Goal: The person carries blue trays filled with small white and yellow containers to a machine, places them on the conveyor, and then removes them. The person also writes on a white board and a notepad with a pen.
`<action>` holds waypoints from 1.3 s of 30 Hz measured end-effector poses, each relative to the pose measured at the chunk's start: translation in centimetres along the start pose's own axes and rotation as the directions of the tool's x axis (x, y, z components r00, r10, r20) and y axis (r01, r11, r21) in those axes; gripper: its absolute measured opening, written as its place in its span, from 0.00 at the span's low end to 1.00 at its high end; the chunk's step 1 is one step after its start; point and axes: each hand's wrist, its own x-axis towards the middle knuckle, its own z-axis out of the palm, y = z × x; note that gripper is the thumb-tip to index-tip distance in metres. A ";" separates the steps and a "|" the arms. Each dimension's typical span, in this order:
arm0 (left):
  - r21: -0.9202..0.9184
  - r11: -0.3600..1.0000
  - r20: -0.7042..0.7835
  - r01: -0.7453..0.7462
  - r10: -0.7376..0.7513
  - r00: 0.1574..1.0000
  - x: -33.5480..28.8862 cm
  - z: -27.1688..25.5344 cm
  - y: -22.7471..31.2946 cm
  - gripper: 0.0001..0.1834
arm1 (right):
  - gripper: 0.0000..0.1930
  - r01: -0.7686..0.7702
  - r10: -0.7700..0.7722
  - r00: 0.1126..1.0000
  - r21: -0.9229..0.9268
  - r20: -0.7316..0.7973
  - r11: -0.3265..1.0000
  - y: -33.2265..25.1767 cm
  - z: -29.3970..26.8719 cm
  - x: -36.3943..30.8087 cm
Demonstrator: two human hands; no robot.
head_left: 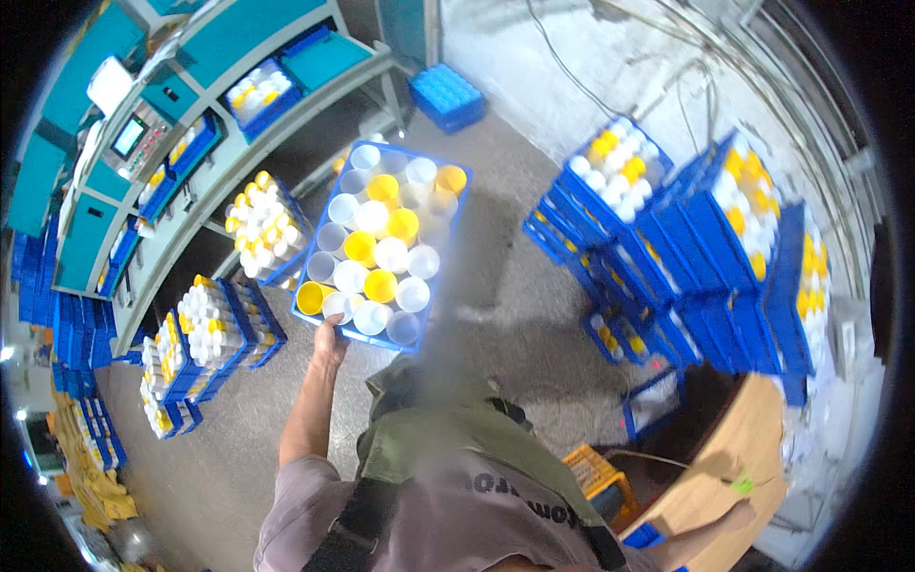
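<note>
Blue crate (pixel 440 250) above left fingers (pixel 329 329)

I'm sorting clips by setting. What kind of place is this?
Likely a factory floor: stacked blue crates of white and yellow cups, a long teal machine, and the left hand carrying a full crate.

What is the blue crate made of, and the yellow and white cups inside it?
The blue crate looks like hard moulded plastic with an even, slightly shiny colour. The cups seem to be thin plastic too: the white ones look milky, almost see-through, the yellow ones solid. The left hand holds its edge.
</note>
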 end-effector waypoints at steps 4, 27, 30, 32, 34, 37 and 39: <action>-0.286 0.957 0.075 -0.055 0.080 0.994 9.9 6.3 4.9 0.20 | 0.22 0.388 -0.357 0.919 0.232 -0.166 0.892 -8.6 6.3 -9.1; 0.129 0.922 0.110 -0.365 0.352 0.930 63.1 33.5 31.2 0.39 | 0.23 0.707 -0.804 -0.139 0.626 0.578 0.328 -55.2 -10.2 -50.1; 0.296 0.914 0.356 -0.279 0.165 0.920 60.6 24.9 21.6 0.22 | 0.21 0.806 -0.732 -0.228 0.546 0.642 0.229 -55.3 -7.0 -50.0; 0.340 0.824 0.544 -0.454 0.222 0.809 53.4 16.7 13.7 0.26 | 0.25 0.672 -0.645 -0.125 0.543 0.754 0.505 -58.3 -6.3 -51.1; 0.902 0.365 0.289 -0.233 -0.107 0.951 44.9 8.6 8.0 0.42 | 0.24 0.601 -0.791 -0.304 0.751 0.531 0.273 -61.6 -7.0 -53.0; 0.896 0.296 -0.256 0.332 -0.268 0.929 29.6 -2.6 1.1 0.37 | 0.19 0.562 -0.773 -0.581 0.813 0.253 -0.156 -69.7 -8.7 -57.4; 0.563 0.464 -0.433 0.684 -0.539 0.722 17.8 -8.8 -1.7 0.30 | 0.20 0.633 -0.681 -0.635 0.751 0.365 -0.187 -76.6 -11.5 -61.7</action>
